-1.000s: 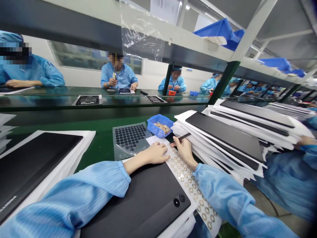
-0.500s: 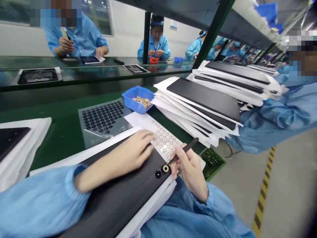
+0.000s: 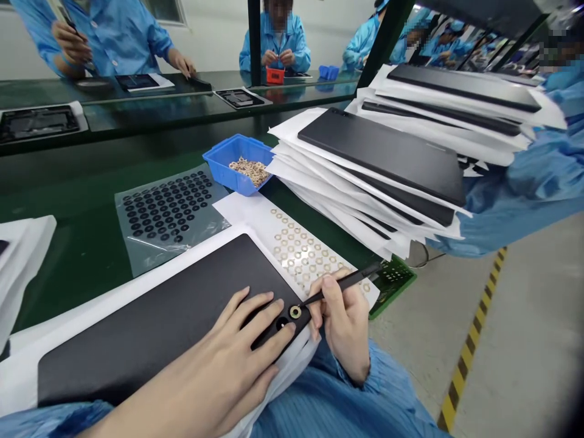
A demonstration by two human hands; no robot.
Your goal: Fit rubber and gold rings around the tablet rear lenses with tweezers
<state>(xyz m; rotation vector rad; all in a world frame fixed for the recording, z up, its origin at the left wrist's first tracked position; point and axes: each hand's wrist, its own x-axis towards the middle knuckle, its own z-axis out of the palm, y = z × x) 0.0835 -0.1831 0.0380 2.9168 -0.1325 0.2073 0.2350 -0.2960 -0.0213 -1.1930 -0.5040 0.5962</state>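
My left hand (image 3: 214, 359) lies flat with spread fingers on a matte black panel (image 3: 150, 322), which rests on white paper. My right hand (image 3: 342, 322) holds slim black tweezers (image 3: 347, 283), their tip at a small gold ring (image 3: 295, 312) on the panel's round opening. A second dark round opening (image 3: 281, 323) sits just beside it, close to my left fingers. Beyond the panel lies a white sheet of gold rings (image 3: 301, 252), its near corner under my right hand.
A blue bin of loose rings (image 3: 237, 164) and a plastic sheet of black rings (image 3: 166, 213) sit on the green bench (image 3: 86, 267). Stacked black panels in white paper (image 3: 383, 158) rise to the right. A green circuit board (image 3: 392, 286) lies at the bench edge, above a floor with yellow-black tape (image 3: 469, 340).
The view has swung right and down. My left hand moved from the ring sheet onto the black panel, and the gold ring now sits on the opening at the tweezers' tip.
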